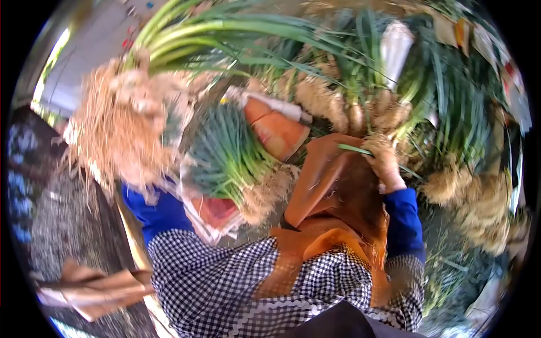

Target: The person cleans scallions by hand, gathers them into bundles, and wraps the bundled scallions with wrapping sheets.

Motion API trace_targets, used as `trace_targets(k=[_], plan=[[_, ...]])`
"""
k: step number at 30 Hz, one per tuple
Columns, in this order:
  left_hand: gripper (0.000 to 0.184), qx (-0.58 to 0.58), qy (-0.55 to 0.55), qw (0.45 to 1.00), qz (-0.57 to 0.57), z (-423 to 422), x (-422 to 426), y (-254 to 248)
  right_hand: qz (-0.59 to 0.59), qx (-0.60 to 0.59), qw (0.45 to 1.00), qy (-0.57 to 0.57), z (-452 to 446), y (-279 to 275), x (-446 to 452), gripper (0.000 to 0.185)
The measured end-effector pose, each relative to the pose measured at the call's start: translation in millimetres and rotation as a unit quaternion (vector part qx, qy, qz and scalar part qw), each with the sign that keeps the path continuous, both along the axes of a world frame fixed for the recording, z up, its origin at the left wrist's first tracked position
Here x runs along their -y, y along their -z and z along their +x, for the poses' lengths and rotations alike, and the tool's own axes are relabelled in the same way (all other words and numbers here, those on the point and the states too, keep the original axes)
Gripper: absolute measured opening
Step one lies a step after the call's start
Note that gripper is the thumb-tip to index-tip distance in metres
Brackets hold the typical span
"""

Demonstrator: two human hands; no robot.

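At the upper left, a large bunch of green onions point(115, 132) with long pale roots is raised close to the camera. My left hand point(138, 93) is blurred among its roots and lower stems, and seems wrapped round them; the blue sleeve passes behind the roots. On the right, my right hand point(383, 160) is closed on a thin green leaf point(354, 149) that sticks out on both sides of the fingers. This hand is beside the brown apron cloth, just below the roots of the piled onions point(389, 115). A smaller green onion bunch point(234, 160) lies between my arms.
An orange-brown wrapped piece point(276, 129) lies beside the smaller bunch. More onions with roots point(462, 124) are heaped along the right. A red-and-white packet point(214, 217) is near my left sleeve, and brown cardboard point(93, 287) lies at the lower left.
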State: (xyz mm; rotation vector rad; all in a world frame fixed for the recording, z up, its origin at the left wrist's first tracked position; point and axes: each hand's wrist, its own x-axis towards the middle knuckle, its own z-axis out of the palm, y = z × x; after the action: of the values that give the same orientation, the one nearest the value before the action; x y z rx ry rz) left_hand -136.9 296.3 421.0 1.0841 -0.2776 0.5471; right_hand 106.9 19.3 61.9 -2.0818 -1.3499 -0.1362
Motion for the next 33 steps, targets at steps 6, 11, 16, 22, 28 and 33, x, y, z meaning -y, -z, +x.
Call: trace_targets(k=[6, 11, 16, 22, 28, 33], plan=[[0.031, -0.111, -0.221, 0.967, 0.057, -74.6, -97.1, 64.2, -0.138, -0.143, 0.957, 0.211, 8.6, 7.6, 45.2, 0.03], [0.035, -0.29, -0.235, 0.916, -0.146, -143.4, -135.2, 215.6, -0.231, -0.173, 0.876, 0.387, 10.5, -4.8, 131.4, 0.036], [0.033, -0.473, -0.312, 0.803, -0.186, -200.4, -128.8, 428.5, -0.298, -0.185, 0.802, 0.483, -6.4, -9.5, 227.8, 0.045], [0.046, -0.508, -0.356, 0.69, -0.373, -245.1, -77.3, 523.0, -0.43, -0.2, 0.732, 0.49, -47.4, 17.6, 313.8, 0.053], [0.055, -0.483, -0.573, 0.627, -0.211, -251.7, -65.8, 562.5, -0.554, -0.158, 0.767, 0.281, -83.4, 98.3, 453.3, 0.061], [0.085, -0.529, -0.527, 0.656, 0.112, -244.6, -91.3, 627.0, -0.312, -0.154, 0.845, 0.405, -67.0, 35.8, 282.7, 0.054]])
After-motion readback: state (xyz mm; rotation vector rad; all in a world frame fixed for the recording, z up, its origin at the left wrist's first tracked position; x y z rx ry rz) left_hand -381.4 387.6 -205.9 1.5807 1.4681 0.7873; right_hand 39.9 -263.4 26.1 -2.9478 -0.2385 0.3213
